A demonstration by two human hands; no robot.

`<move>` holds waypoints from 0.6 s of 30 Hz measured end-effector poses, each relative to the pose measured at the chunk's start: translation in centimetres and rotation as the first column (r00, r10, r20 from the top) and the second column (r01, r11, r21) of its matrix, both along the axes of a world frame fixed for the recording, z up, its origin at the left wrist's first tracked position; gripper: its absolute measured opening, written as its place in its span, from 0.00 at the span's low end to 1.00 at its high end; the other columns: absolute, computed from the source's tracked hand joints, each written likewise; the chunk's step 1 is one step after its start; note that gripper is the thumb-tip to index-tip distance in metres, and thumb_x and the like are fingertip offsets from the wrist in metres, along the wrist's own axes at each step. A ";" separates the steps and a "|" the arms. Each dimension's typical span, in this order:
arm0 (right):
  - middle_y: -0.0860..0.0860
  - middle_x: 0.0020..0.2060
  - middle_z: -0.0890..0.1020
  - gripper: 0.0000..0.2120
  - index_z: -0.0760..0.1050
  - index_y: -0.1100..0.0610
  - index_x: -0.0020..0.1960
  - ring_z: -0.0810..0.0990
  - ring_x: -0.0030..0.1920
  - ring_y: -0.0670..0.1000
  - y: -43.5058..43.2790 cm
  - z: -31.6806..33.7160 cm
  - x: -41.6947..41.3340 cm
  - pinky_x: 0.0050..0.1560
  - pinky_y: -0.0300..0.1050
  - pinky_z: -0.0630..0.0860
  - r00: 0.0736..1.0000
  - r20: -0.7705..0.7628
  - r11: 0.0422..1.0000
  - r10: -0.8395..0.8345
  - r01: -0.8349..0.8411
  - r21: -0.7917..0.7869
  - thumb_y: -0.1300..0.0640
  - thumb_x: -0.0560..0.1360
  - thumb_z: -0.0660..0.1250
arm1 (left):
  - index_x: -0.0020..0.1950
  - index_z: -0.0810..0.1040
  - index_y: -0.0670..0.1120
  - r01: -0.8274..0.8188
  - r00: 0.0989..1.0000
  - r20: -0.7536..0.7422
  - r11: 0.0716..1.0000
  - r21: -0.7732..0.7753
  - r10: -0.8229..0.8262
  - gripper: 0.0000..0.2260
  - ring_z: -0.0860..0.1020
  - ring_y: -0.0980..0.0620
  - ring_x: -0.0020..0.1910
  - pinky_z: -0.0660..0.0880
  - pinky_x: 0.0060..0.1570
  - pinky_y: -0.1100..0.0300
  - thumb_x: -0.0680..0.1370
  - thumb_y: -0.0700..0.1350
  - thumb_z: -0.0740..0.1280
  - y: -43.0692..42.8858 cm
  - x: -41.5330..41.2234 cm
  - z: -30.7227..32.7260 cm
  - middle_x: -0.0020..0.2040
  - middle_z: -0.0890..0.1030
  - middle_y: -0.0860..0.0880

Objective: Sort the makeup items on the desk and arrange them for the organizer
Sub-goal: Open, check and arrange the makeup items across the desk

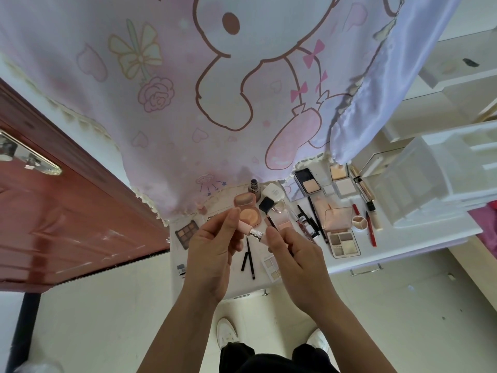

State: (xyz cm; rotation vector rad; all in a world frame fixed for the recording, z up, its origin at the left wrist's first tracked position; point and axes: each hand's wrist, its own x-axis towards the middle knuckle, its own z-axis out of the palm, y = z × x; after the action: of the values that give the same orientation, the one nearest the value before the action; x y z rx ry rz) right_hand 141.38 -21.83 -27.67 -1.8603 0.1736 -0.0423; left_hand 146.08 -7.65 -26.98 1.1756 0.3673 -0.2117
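Lipstick (251, 230), pink case with silver collar, held in the air just above the counter (403, 232), between both hands. Left hand (212, 249) grips the pink end, thumb and fingers curled round it. Right hand (295, 254) pinches the silver end with thumb and fingertips, other fingers curled under. Directly beyond the lipstick, on the counter: open round blush compact (248, 215), peach pan. Left of the hands, a dark eyeshadow palette (187, 233). Between the hands and lower, two black pencils (248, 258) lying side by side. Right side: four-pan eyeshadow palette (344, 242), open, and a red pencil (370, 232) just beyond it. White plastic organizer (419, 181) stands at the counter's right end. Bunny-print curtain (215, 90) hangs over the counter's far edge.
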 end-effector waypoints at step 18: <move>0.51 0.41 0.82 0.10 0.78 0.37 0.57 0.82 0.42 0.54 -0.1 -1.4 -0.4 0.42 0.51 0.80 0.995 -0.073 0.990 0.065 -0.055 0.131 0.42 0.78 0.64 | 0.56 0.78 0.39 -0.028 0.999 -0.020 1.000 -0.006 0.028 0.16 0.79 0.49 0.43 0.76 0.41 0.60 0.72 0.46 0.72 0.8 -0.3 -0.8 0.45 0.84 0.42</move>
State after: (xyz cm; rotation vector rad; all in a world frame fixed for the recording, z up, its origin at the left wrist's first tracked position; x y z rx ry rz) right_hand 140.96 -21.93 -29.10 -1.7385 0.1694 0.0806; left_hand 145.73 -6.80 -27.75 1.1617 0.4003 -0.2005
